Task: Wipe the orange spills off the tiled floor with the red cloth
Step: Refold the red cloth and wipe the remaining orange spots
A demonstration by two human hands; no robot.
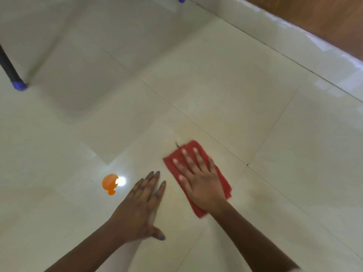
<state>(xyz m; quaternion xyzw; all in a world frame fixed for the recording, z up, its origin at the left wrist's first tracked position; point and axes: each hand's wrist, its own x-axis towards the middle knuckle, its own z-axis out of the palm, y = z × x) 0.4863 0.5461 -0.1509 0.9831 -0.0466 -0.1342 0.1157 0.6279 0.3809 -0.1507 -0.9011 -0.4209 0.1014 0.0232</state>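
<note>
Right hand (198, 179) spread flat, pressing red cloth (222, 183) onto tiled floor (216, 95); left hand (139, 209) flat, empty, near 1 orange spill (109, 183).

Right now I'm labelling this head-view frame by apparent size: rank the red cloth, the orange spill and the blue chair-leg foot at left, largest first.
1. red cloth, though partly hidden under the right hand
2. orange spill
3. blue chair-leg foot, which lies farther from the camera, so its real size is unsure

1 head view, looking steeply down (close) at tiled floor (225, 91)
</note>
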